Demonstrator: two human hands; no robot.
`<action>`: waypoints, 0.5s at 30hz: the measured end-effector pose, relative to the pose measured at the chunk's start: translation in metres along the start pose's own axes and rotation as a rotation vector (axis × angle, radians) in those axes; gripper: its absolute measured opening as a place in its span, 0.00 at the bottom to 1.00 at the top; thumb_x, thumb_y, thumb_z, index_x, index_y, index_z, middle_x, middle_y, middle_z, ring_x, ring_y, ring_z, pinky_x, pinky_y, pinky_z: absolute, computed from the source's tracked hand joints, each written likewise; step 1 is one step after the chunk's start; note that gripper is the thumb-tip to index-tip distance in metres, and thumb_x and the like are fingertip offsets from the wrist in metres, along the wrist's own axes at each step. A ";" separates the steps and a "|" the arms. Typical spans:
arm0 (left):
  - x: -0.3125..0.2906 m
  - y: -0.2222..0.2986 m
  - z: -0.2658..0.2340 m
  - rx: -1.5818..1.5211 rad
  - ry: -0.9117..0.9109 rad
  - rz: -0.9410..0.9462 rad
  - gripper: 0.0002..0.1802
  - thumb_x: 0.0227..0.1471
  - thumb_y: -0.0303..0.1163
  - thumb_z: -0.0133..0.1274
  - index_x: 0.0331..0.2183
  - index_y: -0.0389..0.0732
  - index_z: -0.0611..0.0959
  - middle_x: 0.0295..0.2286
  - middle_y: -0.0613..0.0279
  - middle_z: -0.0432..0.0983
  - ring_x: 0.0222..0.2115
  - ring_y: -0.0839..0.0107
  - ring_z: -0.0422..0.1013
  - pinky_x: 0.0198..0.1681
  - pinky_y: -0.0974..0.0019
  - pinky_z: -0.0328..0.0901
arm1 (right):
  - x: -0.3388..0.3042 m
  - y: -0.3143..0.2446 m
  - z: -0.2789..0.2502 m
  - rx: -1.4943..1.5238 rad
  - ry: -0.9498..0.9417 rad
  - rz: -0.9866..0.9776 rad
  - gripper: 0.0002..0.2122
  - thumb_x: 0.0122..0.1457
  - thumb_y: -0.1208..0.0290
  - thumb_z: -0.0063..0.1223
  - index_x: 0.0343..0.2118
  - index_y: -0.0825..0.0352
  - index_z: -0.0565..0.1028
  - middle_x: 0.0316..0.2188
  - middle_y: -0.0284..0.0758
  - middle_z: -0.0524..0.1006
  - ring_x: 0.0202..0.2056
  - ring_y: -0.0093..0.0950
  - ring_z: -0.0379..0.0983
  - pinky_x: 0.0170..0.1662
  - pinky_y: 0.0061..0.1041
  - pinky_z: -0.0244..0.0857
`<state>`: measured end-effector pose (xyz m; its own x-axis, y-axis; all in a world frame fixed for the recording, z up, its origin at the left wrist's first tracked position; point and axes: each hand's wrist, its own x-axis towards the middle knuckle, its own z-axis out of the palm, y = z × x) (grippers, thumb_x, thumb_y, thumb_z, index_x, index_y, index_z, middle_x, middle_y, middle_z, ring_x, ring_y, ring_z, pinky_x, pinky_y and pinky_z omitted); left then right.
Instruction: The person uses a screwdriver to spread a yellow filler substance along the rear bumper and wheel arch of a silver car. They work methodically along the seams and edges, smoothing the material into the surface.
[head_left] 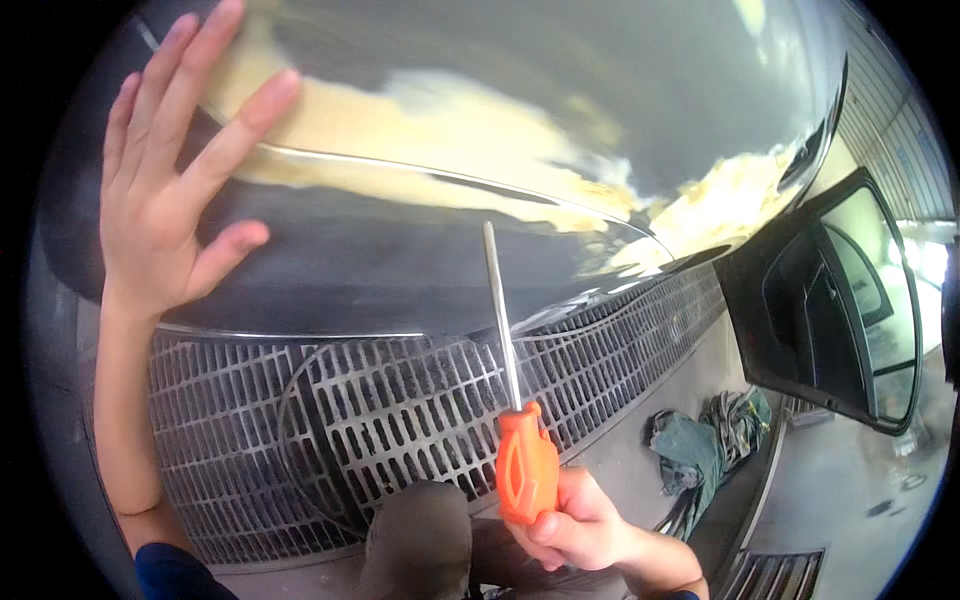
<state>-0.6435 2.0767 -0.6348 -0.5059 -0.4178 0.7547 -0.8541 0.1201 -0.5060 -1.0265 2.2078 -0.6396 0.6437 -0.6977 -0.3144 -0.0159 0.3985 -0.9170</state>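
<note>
My right hand (580, 525) is closed around the butt end of the orange handle of a screwdriver (527, 462). Its long metal shaft points up and away, with the tip in front of the dark lower part of a car body panel (400, 270); whether the tip touches it I cannot tell. At the upper left my left hand (165, 190) is spread, fingers pointing up, over the same panel, and contact is unclear. Beige filler patches (440, 115) with sanded edges cover the grey paint, and a thin bright seam runs through them.
Metal floor grating (410, 410) runs below the panel, with a thin dark cable (285, 430) looped over it. An open car door (830, 300) juts out at the right. Crumpled green sheeting (700, 450) lies on the floor. My knee (420, 540) is at the bottom.
</note>
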 end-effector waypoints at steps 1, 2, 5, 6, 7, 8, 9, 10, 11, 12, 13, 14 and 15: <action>0.001 0.000 0.000 -0.002 0.007 -0.004 0.43 0.58 0.71 0.31 0.61 0.54 0.74 0.67 0.49 0.53 0.69 0.53 0.47 0.69 0.51 0.39 | -0.005 -0.005 0.001 0.013 0.025 0.017 0.23 0.68 0.51 0.48 0.44 0.73 0.68 0.15 0.28 0.66 0.14 0.17 0.60 0.18 0.18 0.54; 0.000 0.002 0.001 -0.006 0.005 -0.014 0.43 0.57 0.72 0.31 0.60 0.56 0.75 0.67 0.51 0.54 0.69 0.55 0.48 0.69 0.52 0.40 | -0.011 -0.010 0.001 0.027 0.049 0.034 0.23 0.68 0.51 0.47 0.44 0.73 0.68 0.14 0.28 0.66 0.13 0.17 0.60 0.18 0.18 0.53; 0.000 0.004 0.004 0.014 0.047 -0.034 0.43 0.57 0.73 0.31 0.60 0.58 0.75 0.67 0.52 0.54 0.69 0.56 0.48 0.69 0.52 0.41 | -0.026 -0.017 -0.007 0.061 0.069 0.043 0.23 0.68 0.50 0.47 0.40 0.73 0.69 0.13 0.29 0.66 0.13 0.17 0.60 0.17 0.18 0.52; 0.000 0.002 0.004 0.025 0.061 -0.020 0.43 0.57 0.73 0.32 0.61 0.58 0.74 0.67 0.52 0.54 0.69 0.55 0.47 0.70 0.52 0.40 | -0.032 -0.014 -0.010 0.083 0.064 0.040 0.23 0.68 0.50 0.47 0.39 0.73 0.69 0.13 0.29 0.66 0.13 0.17 0.60 0.17 0.18 0.52; 0.002 0.001 0.003 0.033 0.078 -0.002 0.43 0.57 0.73 0.32 0.62 0.57 0.73 0.67 0.51 0.53 0.69 0.55 0.46 0.70 0.52 0.40 | -0.037 -0.012 -0.013 0.069 0.099 0.016 0.24 0.68 0.49 0.46 0.33 0.72 0.69 0.12 0.28 0.65 0.12 0.16 0.59 0.17 0.18 0.52; 0.005 0.001 0.003 0.040 0.095 0.017 0.43 0.57 0.72 0.33 0.62 0.57 0.72 0.67 0.51 0.52 0.69 0.55 0.45 0.70 0.52 0.39 | -0.042 -0.007 -0.018 0.123 0.098 -0.026 0.24 0.68 0.49 0.46 0.32 0.71 0.68 0.12 0.28 0.65 0.12 0.16 0.59 0.16 0.18 0.51; 0.007 0.002 0.005 0.038 0.123 0.026 0.42 0.58 0.71 0.33 0.63 0.57 0.71 0.68 0.51 0.51 0.69 0.55 0.45 0.70 0.51 0.39 | -0.048 -0.003 -0.024 0.171 0.104 -0.062 0.24 0.68 0.49 0.46 0.31 0.71 0.68 0.11 0.28 0.65 0.12 0.16 0.59 0.16 0.18 0.51; 0.009 0.004 0.007 0.037 0.140 0.033 0.42 0.58 0.71 0.34 0.64 0.56 0.70 0.68 0.51 0.50 0.70 0.55 0.44 0.70 0.51 0.38 | -0.053 0.000 -0.030 0.218 0.108 -0.096 0.24 0.68 0.48 0.46 0.30 0.71 0.67 0.11 0.28 0.65 0.11 0.16 0.58 0.16 0.18 0.51; 0.010 0.007 0.010 0.036 0.155 0.038 0.42 0.58 0.70 0.35 0.64 0.56 0.69 0.68 0.51 0.50 0.70 0.55 0.44 0.70 0.51 0.38 | -0.059 -0.001 -0.032 0.238 0.115 -0.093 0.26 0.66 0.45 0.48 0.28 0.70 0.66 0.10 0.27 0.64 0.11 0.16 0.58 0.16 0.18 0.51; 0.012 0.007 0.009 0.044 0.158 0.047 0.42 0.59 0.69 0.35 0.65 0.55 0.68 0.68 0.51 0.49 0.70 0.54 0.43 0.70 0.50 0.38 | -0.062 -0.004 -0.033 0.241 0.110 -0.118 0.27 0.65 0.44 0.48 0.28 0.69 0.66 0.10 0.27 0.64 0.11 0.16 0.58 0.16 0.17 0.50; 0.013 0.007 0.007 0.056 0.154 0.048 0.42 0.59 0.68 0.36 0.65 0.54 0.67 0.68 0.51 0.48 0.70 0.54 0.43 0.70 0.50 0.37 | -0.060 -0.009 -0.032 0.242 0.101 -0.143 0.28 0.65 0.42 0.48 0.28 0.69 0.66 0.10 0.27 0.64 0.10 0.16 0.57 0.16 0.17 0.50; 0.013 0.008 0.005 0.069 0.149 0.047 0.42 0.59 0.67 0.36 0.66 0.52 0.66 0.68 0.51 0.48 0.70 0.54 0.42 0.70 0.50 0.37 | -0.060 -0.014 -0.032 0.243 0.091 -0.167 0.28 0.64 0.41 0.48 0.27 0.69 0.65 0.10 0.26 0.63 0.10 0.16 0.57 0.16 0.17 0.50; 0.013 0.009 0.005 0.077 0.140 0.047 0.42 0.59 0.66 0.36 0.66 0.51 0.65 0.68 0.51 0.48 0.70 0.54 0.41 0.70 0.49 0.36 | -0.061 -0.016 -0.036 0.246 0.095 -0.152 0.30 0.62 0.38 0.48 0.26 0.67 0.64 0.10 0.26 0.63 0.10 0.16 0.57 0.16 0.16 0.50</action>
<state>-0.6571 2.0681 -0.6319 -0.5615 -0.2832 0.7775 -0.8201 0.0650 -0.5685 -1.0929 2.2228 -0.6143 0.5499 -0.8083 -0.2102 0.2687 0.4096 -0.8718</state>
